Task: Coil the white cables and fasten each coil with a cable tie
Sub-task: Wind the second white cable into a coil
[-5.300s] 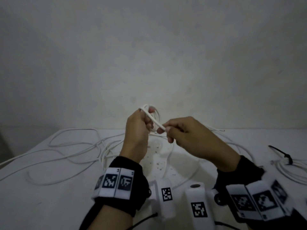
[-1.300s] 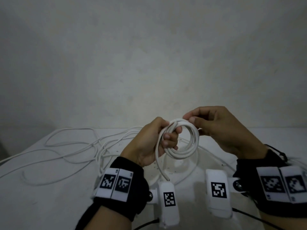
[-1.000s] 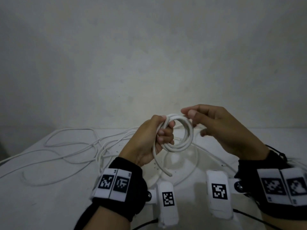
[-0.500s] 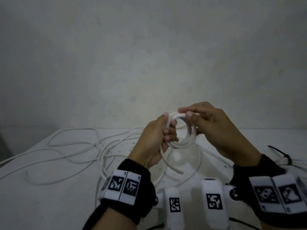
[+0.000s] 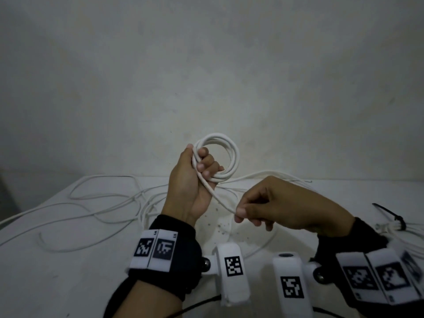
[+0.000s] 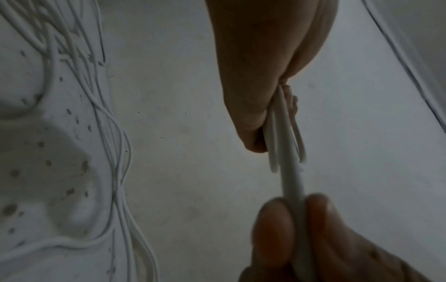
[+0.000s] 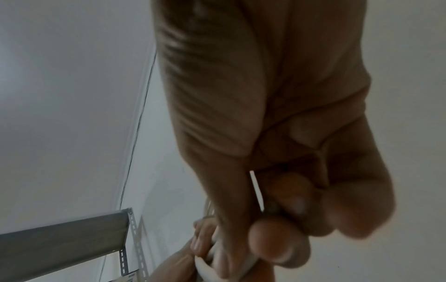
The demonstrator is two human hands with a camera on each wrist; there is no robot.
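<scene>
Since half a second ago, the right hand (image 5: 282, 207) has dropped from the top of the coil (image 5: 218, 160) down to the loose tail (image 5: 220, 199), and the left hand (image 5: 190, 180) has lifted the coil a bit higher.

Now the left hand's fingers curl round 1 side of the coil and hold it up in the air above the white table (image 5: 68, 271). The right thumb and finger pinch the very end of the tail, with the other fingers curled in.

What matters next is how the tail lies. It runs in a nearly straight line from the left fist down and to the right, to the right hand's pinch. The coil is up and to the left of the right hand. I think the tail must be swung up and laid round the ring to finish the coil.

I count 1 coil in the hands, with about 3 or 4 loops. Loose white cables (image 5: 103, 203) lie in a heap on the left of the table; I cannot tell how many. At the far right lies 1 bundle (image 5: 387, 227) with 1 black cable tie (image 5: 390, 215) on it.
</scene>
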